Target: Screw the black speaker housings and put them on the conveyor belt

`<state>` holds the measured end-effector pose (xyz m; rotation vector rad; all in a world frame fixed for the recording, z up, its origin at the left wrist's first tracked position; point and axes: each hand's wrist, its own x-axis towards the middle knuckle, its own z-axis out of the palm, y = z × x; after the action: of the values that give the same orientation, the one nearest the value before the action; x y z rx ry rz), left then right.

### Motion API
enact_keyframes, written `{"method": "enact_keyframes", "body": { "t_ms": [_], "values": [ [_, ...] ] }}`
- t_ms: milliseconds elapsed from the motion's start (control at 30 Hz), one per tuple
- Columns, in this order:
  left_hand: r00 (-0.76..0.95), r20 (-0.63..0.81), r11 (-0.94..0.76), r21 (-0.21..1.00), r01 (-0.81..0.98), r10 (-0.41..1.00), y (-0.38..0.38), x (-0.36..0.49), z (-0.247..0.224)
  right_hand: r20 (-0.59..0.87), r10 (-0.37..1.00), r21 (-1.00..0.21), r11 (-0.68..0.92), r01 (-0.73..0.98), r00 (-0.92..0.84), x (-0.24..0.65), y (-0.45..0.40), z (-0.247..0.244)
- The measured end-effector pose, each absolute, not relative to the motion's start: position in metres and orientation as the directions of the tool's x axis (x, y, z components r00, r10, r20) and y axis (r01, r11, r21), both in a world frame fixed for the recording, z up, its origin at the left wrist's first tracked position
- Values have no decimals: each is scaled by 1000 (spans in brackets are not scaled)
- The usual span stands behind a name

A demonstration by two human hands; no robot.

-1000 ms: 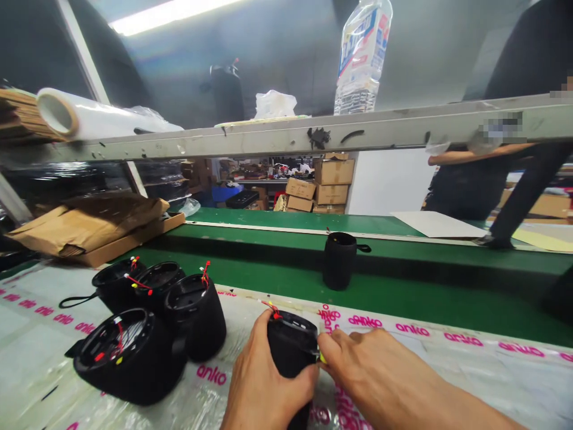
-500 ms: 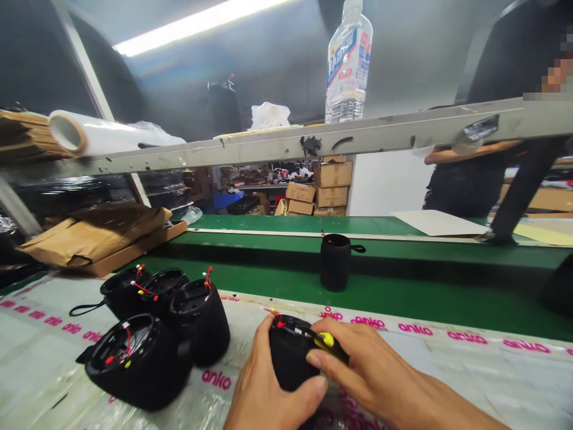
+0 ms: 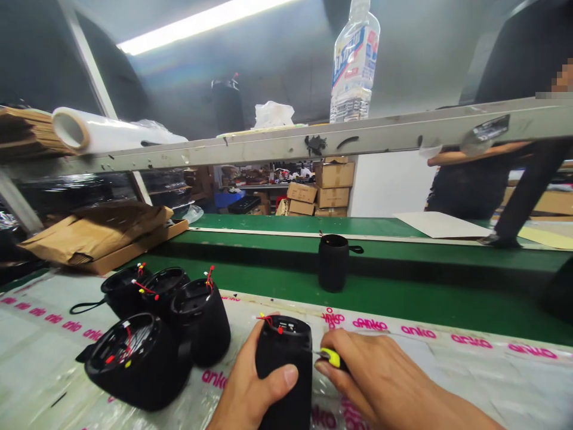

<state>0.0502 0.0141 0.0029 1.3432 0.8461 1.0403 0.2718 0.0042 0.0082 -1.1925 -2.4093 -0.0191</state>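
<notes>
My left hand [image 3: 255, 382] is wrapped round a black fabric cylinder [image 3: 290, 370], thumb across its front. Red and yellow wires stick out at the cylinder's open top. In my right hand [image 3: 362, 370] is a tool with a yellow and black handle [image 3: 332, 357]; its thin metal tip points at the cylinder's right side, near the rim. Whether the tip touches is too small to tell. Several similar black cylinders [image 3: 206, 328] with wires stand together on the left. Another black cylinder [image 3: 333, 266] with a loop stands on the green surface [image 3: 255, 269].
A shelf beam [image 3: 268, 146] crosses above, bearing a water bottle [image 3: 356, 71] and a plastic roll [image 3: 102, 131]. Brown packaging [image 3: 98, 233] lies at the left. Behind the green surface are cardboard boxes [image 3: 333, 191] and, at the right, a person [image 3: 470, 185].
The held cylinder has moved slightly left and now stands more upright in view. My right hand has drawn the tool from over the cylinder's top rim to its right side.
</notes>
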Motion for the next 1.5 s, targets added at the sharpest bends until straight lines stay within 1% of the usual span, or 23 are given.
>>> {"method": "enact_keyframes", "body": {
  "t_ms": [100,167,267,367,567,767,867,1067,1233,1300,1367,1500],
  "values": [
    [318,123,-112,992,-50,940,12,51,6,371,712,-20,648,761,-597,266,3,14],
    [313,140,-142,990,-18,939,12,52,7,386,677,51,663,747,-627,263,4,17],
    [311,150,-161,987,7,938,12,54,9,426,635,116,668,735,-645,261,5,17],
    [304,139,-150,989,14,942,11,55,9,445,622,163,651,741,-644,262,6,11],
    [260,153,-171,984,48,954,7,57,10,427,650,170,625,762,-628,262,5,5],
    [232,162,-180,982,56,959,5,58,9,428,646,227,601,767,-633,261,5,9],
    [222,149,-167,984,63,963,5,58,8,401,643,253,607,753,-653,262,4,13],
    [161,144,-169,973,156,976,5,62,6,313,623,347,628,697,-717,267,4,18],
    [63,106,-117,971,210,992,5,63,6,291,633,324,640,697,-717,267,7,20],
    [57,104,-113,971,211,993,4,63,6,290,625,320,651,689,-725,266,9,21],
    [51,106,-114,973,200,993,3,63,6,284,616,346,649,678,-735,266,10,23],
    [32,134,-137,976,171,990,3,67,8,206,591,404,675,618,-780,266,8,30]
  ]
}}
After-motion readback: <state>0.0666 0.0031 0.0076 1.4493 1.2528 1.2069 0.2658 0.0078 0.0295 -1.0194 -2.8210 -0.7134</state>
